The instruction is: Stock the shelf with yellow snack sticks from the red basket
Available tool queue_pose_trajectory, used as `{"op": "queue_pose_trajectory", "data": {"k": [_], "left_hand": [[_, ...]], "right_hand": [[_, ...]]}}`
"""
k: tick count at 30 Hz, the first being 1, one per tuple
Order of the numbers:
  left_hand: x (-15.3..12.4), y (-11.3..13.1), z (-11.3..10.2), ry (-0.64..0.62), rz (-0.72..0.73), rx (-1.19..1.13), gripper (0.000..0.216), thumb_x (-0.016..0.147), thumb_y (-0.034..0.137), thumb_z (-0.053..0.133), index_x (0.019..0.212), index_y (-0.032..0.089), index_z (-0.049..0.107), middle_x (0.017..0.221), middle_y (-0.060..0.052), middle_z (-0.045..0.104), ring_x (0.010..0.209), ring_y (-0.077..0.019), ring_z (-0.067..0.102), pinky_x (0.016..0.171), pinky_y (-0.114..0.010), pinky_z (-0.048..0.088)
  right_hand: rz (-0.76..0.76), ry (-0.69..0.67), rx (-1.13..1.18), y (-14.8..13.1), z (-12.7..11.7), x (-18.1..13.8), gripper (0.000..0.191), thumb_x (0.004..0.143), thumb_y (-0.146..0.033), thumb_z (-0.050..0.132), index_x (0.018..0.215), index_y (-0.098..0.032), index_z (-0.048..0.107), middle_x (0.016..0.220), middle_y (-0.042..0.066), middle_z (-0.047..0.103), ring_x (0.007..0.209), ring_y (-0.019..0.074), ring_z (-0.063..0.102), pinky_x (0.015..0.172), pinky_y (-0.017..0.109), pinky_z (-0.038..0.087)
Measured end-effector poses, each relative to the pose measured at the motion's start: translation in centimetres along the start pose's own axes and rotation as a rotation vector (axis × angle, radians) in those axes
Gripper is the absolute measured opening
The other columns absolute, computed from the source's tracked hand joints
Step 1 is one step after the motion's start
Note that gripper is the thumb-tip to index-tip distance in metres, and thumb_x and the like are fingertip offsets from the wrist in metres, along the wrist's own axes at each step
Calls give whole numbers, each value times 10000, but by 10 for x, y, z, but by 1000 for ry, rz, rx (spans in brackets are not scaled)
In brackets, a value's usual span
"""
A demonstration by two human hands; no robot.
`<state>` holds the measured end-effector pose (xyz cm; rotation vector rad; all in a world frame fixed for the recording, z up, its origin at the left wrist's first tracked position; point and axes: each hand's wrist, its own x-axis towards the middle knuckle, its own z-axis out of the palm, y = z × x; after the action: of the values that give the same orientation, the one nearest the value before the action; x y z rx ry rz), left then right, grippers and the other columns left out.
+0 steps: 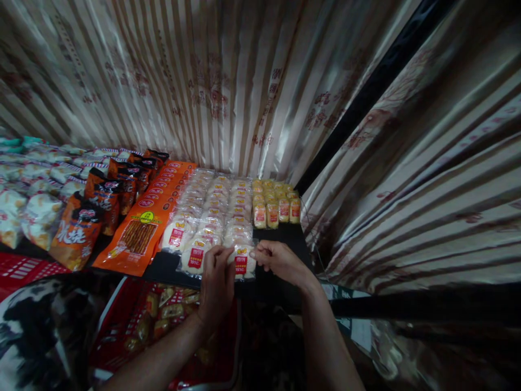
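Observation:
A clear packet of white rice crackers with a red label lies at the front end of the right-hand row on the black shelf. My left hand is closed at the packet's left edge, its fingertips partly hidden behind the hand. On the other side, my right hand pinches the upper right edge between thumb and curled fingers. A similar cracker packet lies just left of my left hand. Behind it, several more packets overlap in three rows.
Small yellow packs stand at the shelf's right end. Leftward are orange snack bags, orange-black bags and white bags. Below sits a red basket with yellow packs. A curtain and dark post border the shelf.

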<state>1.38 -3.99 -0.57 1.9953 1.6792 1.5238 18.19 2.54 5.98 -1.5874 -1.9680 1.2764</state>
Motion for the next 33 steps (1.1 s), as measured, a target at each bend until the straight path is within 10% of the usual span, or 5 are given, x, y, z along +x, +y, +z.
{"op": "queue_pose_trajectory", "data": {"k": [9,14,20,25,33], "left_hand": [[-8,-1,-17,-303,273,233,264,902,105,441,1099,155,610,1078,-85,608,1066,-210,539,962,-372,484],[-13,-7,-22,-264,296,233,253,913,131,445,1098,156,615,1173,-87,604,1176,-218,495,994,-362,474],[-2,-38,-60,-184,398,181,297,897,105,415,1119,173,600,1235,-105,586,1263,-230,443,992,-406,475],[19,-76,-98,-291,371,319,389,895,112,408,1257,189,528,1328,-96,536,1341,-249,358,1057,-452,399],[29,-95,-93,-322,356,414,586,904,240,451,1436,72,269,1505,-194,264,1418,-335,129,1099,-530,295]], "right_hand": [[144,19,37,2,7,7,286,755,-452,612,676,-195,515,576,-34,589,468,117,610,332,159,366],[186,12,-83,-10,1,3,344,794,-487,541,604,-211,462,504,-48,538,377,104,539,309,180,348],[-84,383,-234,-33,6,14,395,852,-524,432,594,-225,454,470,-35,512,425,99,499,454,211,392],[-410,482,-336,-71,39,38,332,927,-385,365,954,-201,640,933,60,709,854,167,649,807,268,492],[-589,287,-549,-105,88,79,463,968,-335,282,1339,-150,488,1399,108,484,1327,210,401,1117,410,319]]}}
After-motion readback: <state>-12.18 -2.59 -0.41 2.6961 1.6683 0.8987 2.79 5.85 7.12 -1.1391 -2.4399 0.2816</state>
